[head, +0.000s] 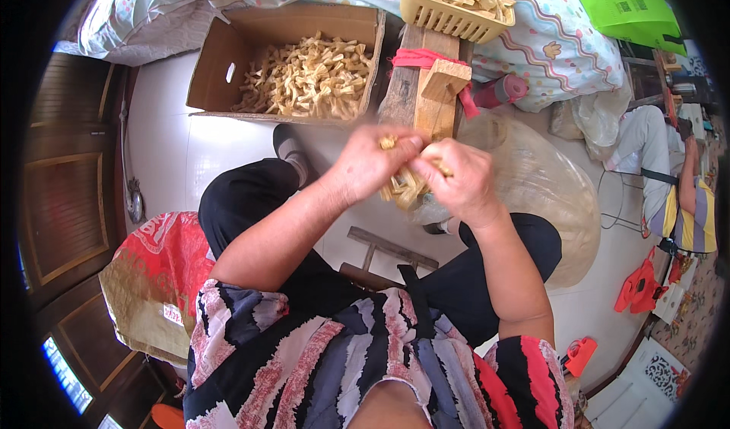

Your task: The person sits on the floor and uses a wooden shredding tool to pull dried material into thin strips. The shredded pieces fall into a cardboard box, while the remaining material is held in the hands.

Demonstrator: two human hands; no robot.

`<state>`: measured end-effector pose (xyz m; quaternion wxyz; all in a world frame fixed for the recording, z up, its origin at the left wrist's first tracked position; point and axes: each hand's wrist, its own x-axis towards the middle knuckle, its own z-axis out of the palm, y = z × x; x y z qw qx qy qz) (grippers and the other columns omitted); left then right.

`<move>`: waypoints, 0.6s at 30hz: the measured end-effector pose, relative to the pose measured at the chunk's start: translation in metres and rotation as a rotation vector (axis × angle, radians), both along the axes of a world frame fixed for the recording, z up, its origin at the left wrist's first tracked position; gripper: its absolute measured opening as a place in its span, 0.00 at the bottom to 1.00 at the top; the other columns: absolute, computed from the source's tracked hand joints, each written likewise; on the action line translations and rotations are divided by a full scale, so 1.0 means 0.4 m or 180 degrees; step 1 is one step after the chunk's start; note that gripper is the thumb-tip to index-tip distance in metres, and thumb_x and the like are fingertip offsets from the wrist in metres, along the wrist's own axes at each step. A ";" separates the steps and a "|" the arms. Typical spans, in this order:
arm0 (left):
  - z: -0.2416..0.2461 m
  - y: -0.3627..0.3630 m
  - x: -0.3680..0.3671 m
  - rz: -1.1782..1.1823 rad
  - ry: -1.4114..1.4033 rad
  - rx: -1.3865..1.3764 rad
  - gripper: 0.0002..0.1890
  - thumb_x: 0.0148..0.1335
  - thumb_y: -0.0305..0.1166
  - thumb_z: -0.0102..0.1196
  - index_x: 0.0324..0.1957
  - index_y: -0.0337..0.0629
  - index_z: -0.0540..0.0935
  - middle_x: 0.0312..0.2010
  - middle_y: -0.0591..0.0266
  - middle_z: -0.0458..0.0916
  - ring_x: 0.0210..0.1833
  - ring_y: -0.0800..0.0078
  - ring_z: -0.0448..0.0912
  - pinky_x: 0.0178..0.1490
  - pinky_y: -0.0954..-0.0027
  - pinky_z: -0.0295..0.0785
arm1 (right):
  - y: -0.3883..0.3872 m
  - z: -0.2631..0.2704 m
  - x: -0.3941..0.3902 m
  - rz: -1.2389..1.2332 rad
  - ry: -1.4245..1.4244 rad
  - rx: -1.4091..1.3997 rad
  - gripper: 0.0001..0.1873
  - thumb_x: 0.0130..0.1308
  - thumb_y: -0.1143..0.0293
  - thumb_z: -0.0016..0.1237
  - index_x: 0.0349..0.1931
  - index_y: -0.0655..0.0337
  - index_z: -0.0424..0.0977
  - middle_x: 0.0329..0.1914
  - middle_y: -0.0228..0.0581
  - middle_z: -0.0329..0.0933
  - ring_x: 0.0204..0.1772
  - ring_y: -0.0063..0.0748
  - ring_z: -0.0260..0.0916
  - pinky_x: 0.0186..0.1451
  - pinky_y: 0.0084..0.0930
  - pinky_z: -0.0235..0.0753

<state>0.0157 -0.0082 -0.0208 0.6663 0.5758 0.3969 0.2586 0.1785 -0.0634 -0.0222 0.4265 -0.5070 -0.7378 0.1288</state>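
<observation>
My left hand (365,161) and my right hand (463,181) meet over my knees, at the near end of a wooden bench. Both have their fingers closed on a pale yellow dried strip (389,142), whose ends show between the fingers. Motion blurs the fingertips, and most of the strip is hidden. Right under the hands are more pale yellow pieces (412,188); what supports them cannot be told. Just beyond, a wooden block (446,79) stands on the bench plank (434,115), bound with red cloth (419,58).
A cardboard box (214,87) of knotted pieces (316,78) stands ahead left. A yellow plastic basket (456,21) of flat strips sits on the bench's far end. A large clear plastic bag (536,189) lies right, a woven sack (148,292) left. Another person (661,161) sits far right.
</observation>
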 end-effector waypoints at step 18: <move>0.034 0.022 -0.030 -0.0871 0.0308 0.3877 0.16 0.41 0.36 0.65 0.35 0.44 0.81 0.27 0.62 0.72 0.27 0.63 0.72 0.30 0.64 0.68 | -0.043 -0.001 0.004 0.1598 0.5294 -0.4246 0.07 0.62 0.71 0.50 0.37 0.63 0.76 0.28 0.28 0.73 0.25 0.15 0.63 0.25 0.12 0.59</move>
